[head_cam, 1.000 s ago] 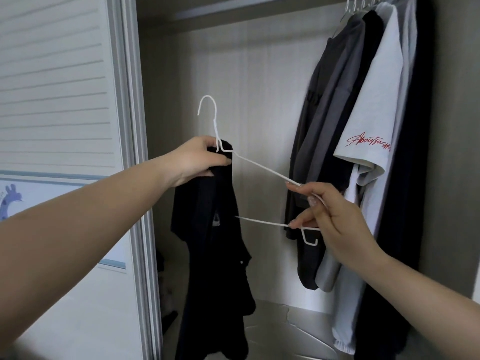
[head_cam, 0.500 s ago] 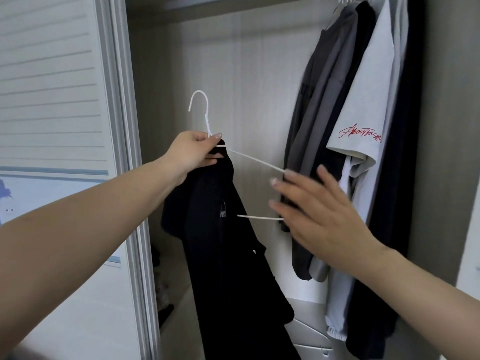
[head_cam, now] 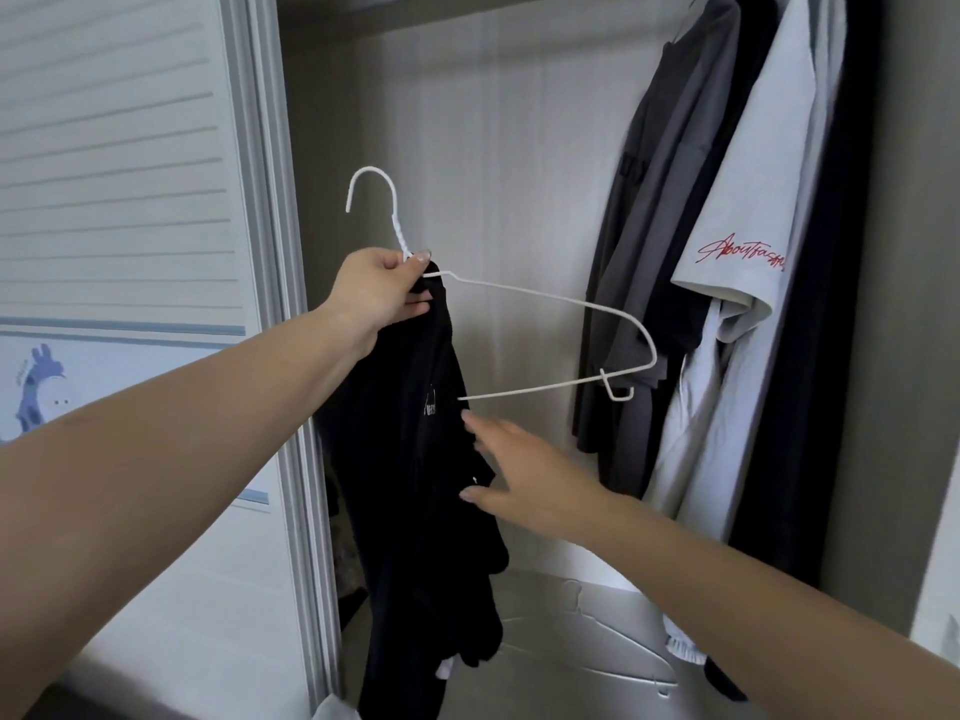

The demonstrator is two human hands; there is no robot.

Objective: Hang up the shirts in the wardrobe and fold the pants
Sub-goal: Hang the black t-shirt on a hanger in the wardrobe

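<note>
- My left hand (head_cam: 382, 293), frame centre: grasps white hanger (head_cam: 550, 304) and black shirt (head_cam: 415, 459).
- My right hand (head_cam: 524, 472): fingers straight, released, against the shirt.
- Wardrobe (head_cam: 493, 148), upper right: hung shirts (head_cam: 727, 226); sliding door (head_cam: 119, 200) left.

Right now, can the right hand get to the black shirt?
Probably yes. The right hand is open, its fingertips right at the black shirt hanging from the hanger, and nothing sits between them.

Bedroom: wardrobe (head_cam: 519, 148) of hung shirts (head_cam: 737, 210)
</note>
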